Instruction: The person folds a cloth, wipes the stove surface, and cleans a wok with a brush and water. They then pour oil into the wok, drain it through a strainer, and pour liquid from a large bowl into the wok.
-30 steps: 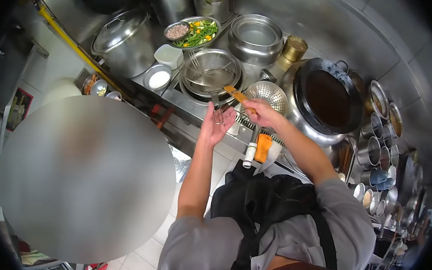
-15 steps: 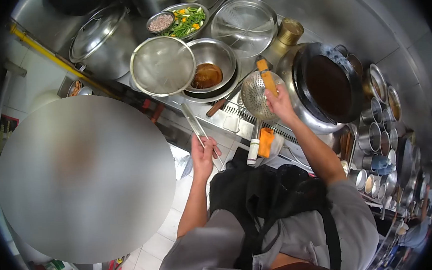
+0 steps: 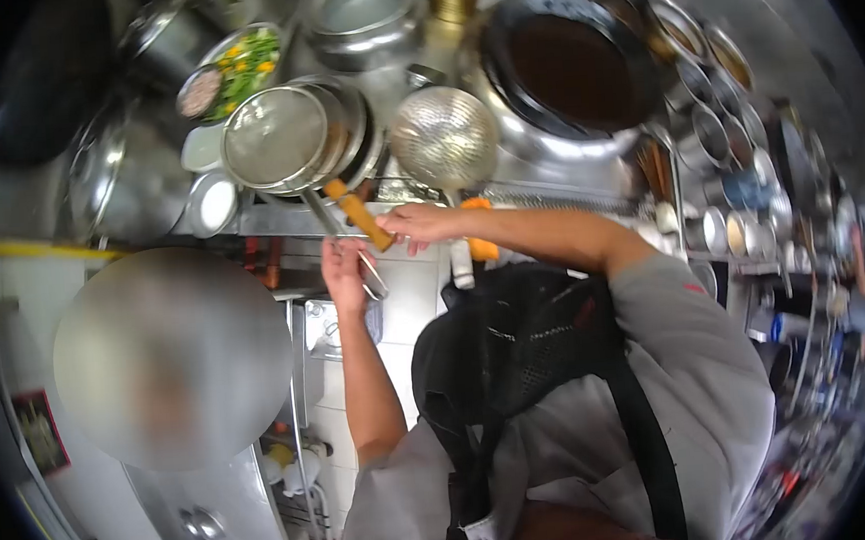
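A round mesh strainer (image 3: pixel 275 139) reaches out over the stacked metal bowls at the counter's edge. My left hand (image 3: pixel 345 271) is closed around its long metal handle (image 3: pixel 320 213). Close beside it, my right hand (image 3: pixel 417 225) grips a flat yellow-brown wooden piece (image 3: pixel 356 213), which crosses near the strainer handle; what kind of tool it is, I cannot tell. Right of the strainer, a perforated metal skimmer (image 3: pixel 443 137) rests on the counter with its handle toward me. An orange cloth (image 3: pixel 480 232) lies by that handle.
A wok of dark liquid (image 3: pixel 579 69) sits at the right. Behind the strainer are a bowl of cut vegetables (image 3: pixel 250 67) and a metal pot (image 3: pixel 360 19). Several metal cups (image 3: pixel 709 135) line the right side. A large blurred disc (image 3: pixel 173 358) covers part of the left.
My right hand has moved left, away from the skimmer, bringing the wooden piece next to my left hand. The strainer stays in my left hand. The whole view has turned and shifted.
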### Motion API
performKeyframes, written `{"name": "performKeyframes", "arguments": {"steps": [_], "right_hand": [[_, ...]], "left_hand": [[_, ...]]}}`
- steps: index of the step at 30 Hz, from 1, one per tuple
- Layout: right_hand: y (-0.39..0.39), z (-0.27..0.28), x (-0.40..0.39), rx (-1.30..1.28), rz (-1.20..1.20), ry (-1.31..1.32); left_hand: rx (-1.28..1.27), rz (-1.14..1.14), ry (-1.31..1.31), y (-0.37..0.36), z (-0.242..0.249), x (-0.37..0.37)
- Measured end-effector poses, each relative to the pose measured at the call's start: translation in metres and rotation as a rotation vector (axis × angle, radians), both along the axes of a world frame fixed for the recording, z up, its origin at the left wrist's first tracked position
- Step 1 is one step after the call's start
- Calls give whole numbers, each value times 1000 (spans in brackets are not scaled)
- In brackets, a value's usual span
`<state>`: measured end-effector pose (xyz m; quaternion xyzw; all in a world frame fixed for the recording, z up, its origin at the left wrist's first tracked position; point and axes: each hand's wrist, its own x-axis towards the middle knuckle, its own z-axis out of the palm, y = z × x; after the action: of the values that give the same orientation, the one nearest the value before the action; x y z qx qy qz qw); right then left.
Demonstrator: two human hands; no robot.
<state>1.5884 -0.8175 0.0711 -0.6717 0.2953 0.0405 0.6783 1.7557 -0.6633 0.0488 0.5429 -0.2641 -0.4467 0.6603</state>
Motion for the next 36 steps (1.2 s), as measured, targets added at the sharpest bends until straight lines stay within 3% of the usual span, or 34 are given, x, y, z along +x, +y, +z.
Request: {"name": "performKeyframes", "arguments": {"steps": [3,5,7,11,12,14,15,17,19,20,23,25,27,29,30,31,34,36], "right_hand": [[3,4,-46,-262,82,-3],[4,-4,-93,-168,56,15],[7,6,-148,-182,46,130],[47,4,-269,-30,-529,111],[58,1,-299,-62,-636,156],[81,-16,-362,-150,-801,247],[93,-26,-389,-207,-861,289],[112,-12,-421,-374,-863,501],[123,-14,-455,-456,-875,523],[124,-17,-472,-551,-880,545],[127,-15,-502,-481,-1036,540],[129,-24,-521,-585,-1039,533],[129,-33,-544,-699,-1065,546],[123,-41,-568,-921,-1022,639],[120,-41,-577,-884,-1088,657],[115,-48,-587,-1063,-1057,724],[101,-69,-612,-1033,-1089,754],[93,-85,-621,-949,-939,871]], "left_hand": [[98,-69,40,0,-11,8],[178,-68,11,3,-3,14],[263,54,-192,9,19,16],[459,154,-1065,20,16,48],[469,143,-1070,17,26,43],[181,317,-1531,4,58,20],[183,302,-1538,-4,65,8],[68,204,-1214,-23,73,-23],[162,-136,-772,-30,68,-85],[381,-354,-727,-30,83,-125],[408,-730,-548,-9,37,-203],[447,-727,-529,8,-20,-219],[500,-554,-855,13,-54,-227],[572,-513,-928,10,-57,-225],[607,-487,-956,5,-52,-230],[645,-458,-984,1,-47,-234],[603,-361,-1111,-16,-72,-231],[544,-215,-1135,-38,-93,-226]]}}
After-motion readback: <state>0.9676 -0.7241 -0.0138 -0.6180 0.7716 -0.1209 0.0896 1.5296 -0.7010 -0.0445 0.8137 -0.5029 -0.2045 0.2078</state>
